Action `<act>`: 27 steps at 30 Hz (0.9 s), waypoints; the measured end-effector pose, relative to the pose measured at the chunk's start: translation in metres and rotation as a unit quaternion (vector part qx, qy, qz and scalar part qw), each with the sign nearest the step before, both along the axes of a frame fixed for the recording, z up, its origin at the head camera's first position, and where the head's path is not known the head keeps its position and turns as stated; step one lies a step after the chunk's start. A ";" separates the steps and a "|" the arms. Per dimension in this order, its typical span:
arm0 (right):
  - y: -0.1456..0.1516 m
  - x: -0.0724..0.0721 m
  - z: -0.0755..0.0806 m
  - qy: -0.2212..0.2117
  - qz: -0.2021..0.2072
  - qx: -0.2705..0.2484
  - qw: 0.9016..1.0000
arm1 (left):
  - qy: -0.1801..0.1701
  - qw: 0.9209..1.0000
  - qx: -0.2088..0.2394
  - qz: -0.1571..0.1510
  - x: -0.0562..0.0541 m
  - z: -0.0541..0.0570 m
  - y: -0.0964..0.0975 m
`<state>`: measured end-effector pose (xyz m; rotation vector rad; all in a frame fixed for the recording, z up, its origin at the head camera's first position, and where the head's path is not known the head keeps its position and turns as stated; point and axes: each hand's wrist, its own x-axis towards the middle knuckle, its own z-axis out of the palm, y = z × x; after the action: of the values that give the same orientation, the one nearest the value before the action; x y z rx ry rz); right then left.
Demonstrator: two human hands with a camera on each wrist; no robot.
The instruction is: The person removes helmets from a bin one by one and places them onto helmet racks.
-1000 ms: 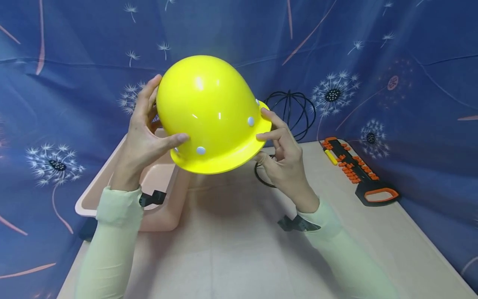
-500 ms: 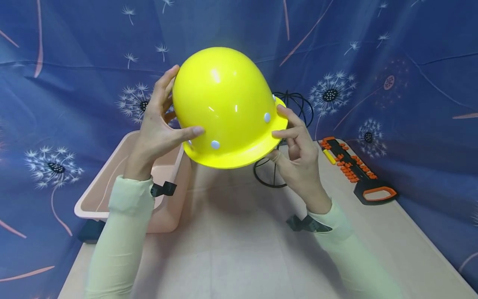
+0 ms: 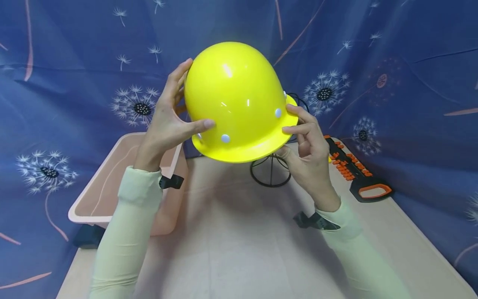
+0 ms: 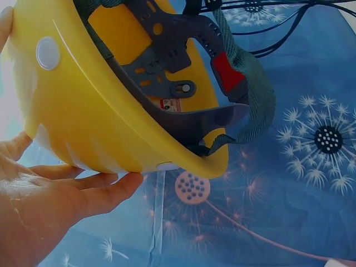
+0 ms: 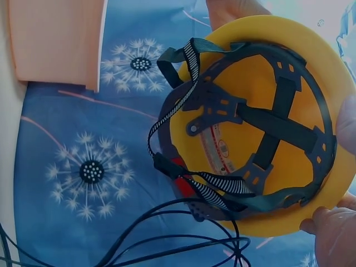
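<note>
A yellow hard hat [image 3: 235,95] is held up over the table between both hands. My left hand [image 3: 169,110] grips its left side, thumb across the front of the shell and fingers spread behind. At the right end of the brim my right hand [image 3: 308,145] pinches the edge between fingers and thumb. The right wrist view looks into the hat, where a dark suspension harness [image 5: 281,119] and a striped chin strap [image 5: 192,72] show. A red buckle piece [image 4: 227,72] is visible in the left wrist view. Behind the hat stands a black wire stand [image 3: 270,172], its upper part mostly hidden.
On the left of the table [image 3: 231,249] sits a pink plastic basin [image 3: 168,216], with a dark block [image 3: 89,236] beside its near corner. A black and orange toothed tool [image 3: 351,166] lies along the right edge. A blue dandelion-print curtain [image 3: 239,20] hangs behind.
Both hands have carried the hard hat rightward and slightly up, away from over the basin and in front of the wire stand. The grip looks unchanged.
</note>
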<state>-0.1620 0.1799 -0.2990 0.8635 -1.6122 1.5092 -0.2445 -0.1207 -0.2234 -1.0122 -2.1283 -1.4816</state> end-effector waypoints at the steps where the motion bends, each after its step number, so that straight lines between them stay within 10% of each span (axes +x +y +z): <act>1: 0.001 0.000 0.000 0.000 -0.001 0.000 1.000 | 0.002 1.000 -0.002 -0.001 -0.001 0.000 0.001; 27: -0.001 0.004 0.025 0.024 0.012 -0.049 0.998 | 0.044 0.999 -0.003 -0.001 0.000 0.032 0.008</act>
<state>-0.1579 0.1794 -0.2738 0.8610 -1.4863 1.5591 -0.2440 -0.1124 -0.1919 -1.0608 -2.0720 -1.4064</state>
